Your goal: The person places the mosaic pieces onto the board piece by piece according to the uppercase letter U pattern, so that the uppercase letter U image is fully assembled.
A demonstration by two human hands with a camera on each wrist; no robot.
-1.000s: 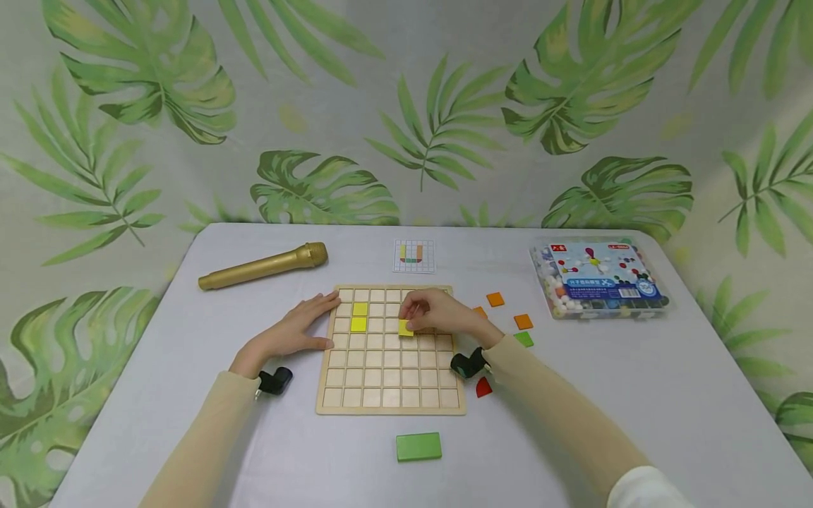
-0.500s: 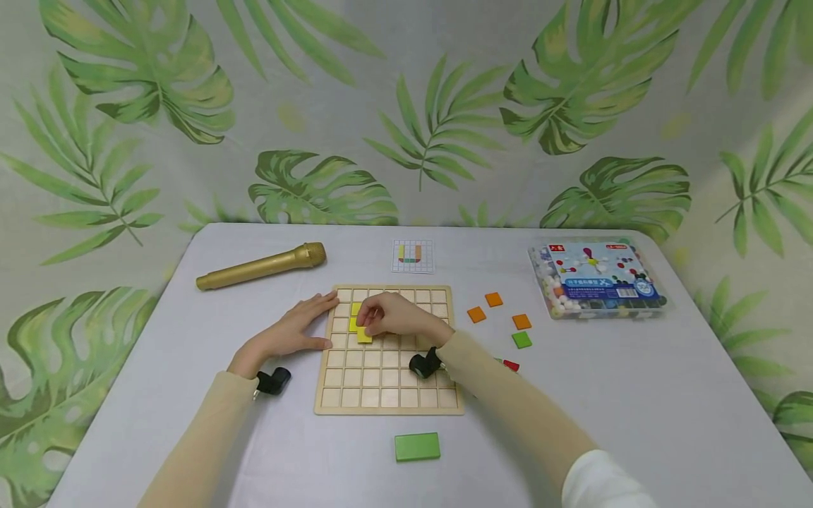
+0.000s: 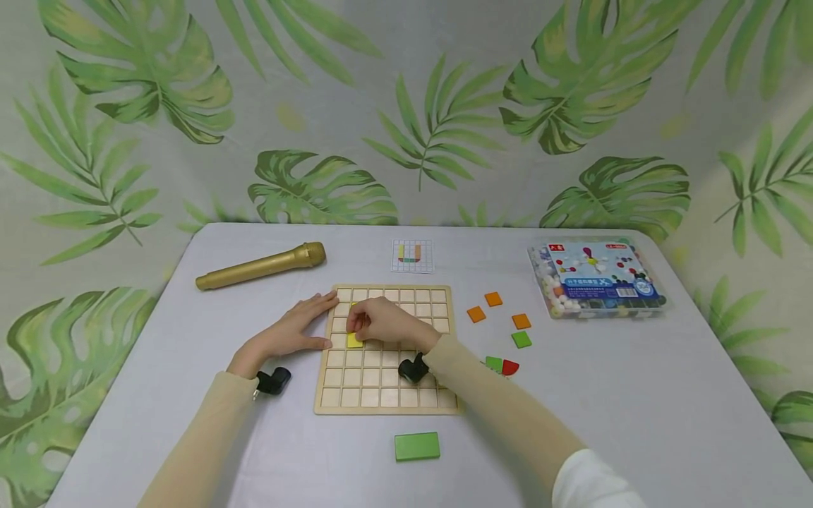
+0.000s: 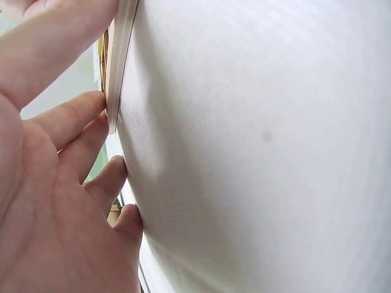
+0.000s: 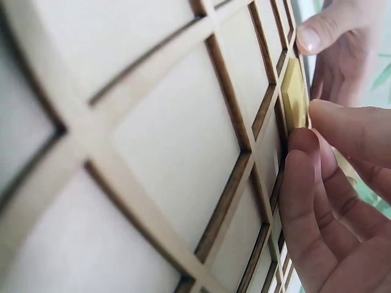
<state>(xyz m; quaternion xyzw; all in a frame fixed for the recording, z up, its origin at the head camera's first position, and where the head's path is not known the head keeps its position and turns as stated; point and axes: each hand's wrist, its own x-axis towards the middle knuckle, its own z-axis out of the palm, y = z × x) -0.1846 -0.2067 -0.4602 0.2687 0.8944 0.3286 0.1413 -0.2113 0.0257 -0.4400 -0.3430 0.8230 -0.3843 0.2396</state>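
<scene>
A wooden grid board [image 3: 389, 398] lies flat on the white table. My right hand [image 3: 384, 321] is over its left part, thumb and fingers pinching a yellow square tile [image 3: 355, 341] at a cell in the second column. Seen from the right wrist, that yellow tile [image 5: 294, 97] sits slightly tilted against the grid's ridges. Behind the right hand, a bit of another yellow tile [image 3: 354, 305] shows; the rest there is hidden. With fingers spread, my left hand [image 3: 293, 330] rests at the board's left edge, thumb and fingertips touching the frame.
Orange tiles [image 3: 493, 299], green tiles [image 3: 521, 340] and a red quarter-round piece [image 3: 510, 367] lie right of the board. A green block [image 3: 417, 446] is in front. Behind are a gold microphone [image 3: 262, 266], a pattern card [image 3: 413, 255] and a clear plastic box [image 3: 597, 276].
My right hand has carried the yellow tile leftward across the board and down onto the second column, below the other yellow tiles. The left hand has stayed at the board's edge.
</scene>
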